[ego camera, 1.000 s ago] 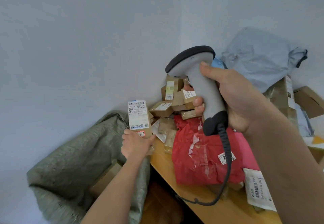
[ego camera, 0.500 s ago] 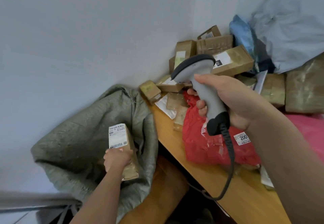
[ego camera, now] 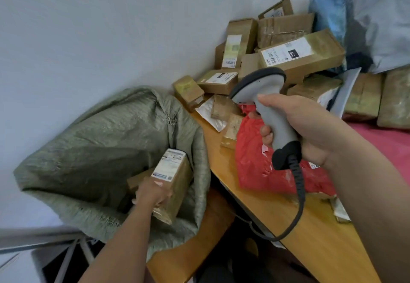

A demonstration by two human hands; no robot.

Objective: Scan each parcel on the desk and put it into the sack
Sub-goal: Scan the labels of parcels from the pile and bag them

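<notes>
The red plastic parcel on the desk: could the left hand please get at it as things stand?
Probably not right away. The left hand is down in the green sack gripping a labelled box. The red plastic parcel lies uncovered near the desk's edge, so once the box is released, nothing seems to block it.

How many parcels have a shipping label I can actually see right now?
4: the box in the left hand over the sack, plus three on the desk: upright box, flat box, long box. Others may be hidden.
</notes>
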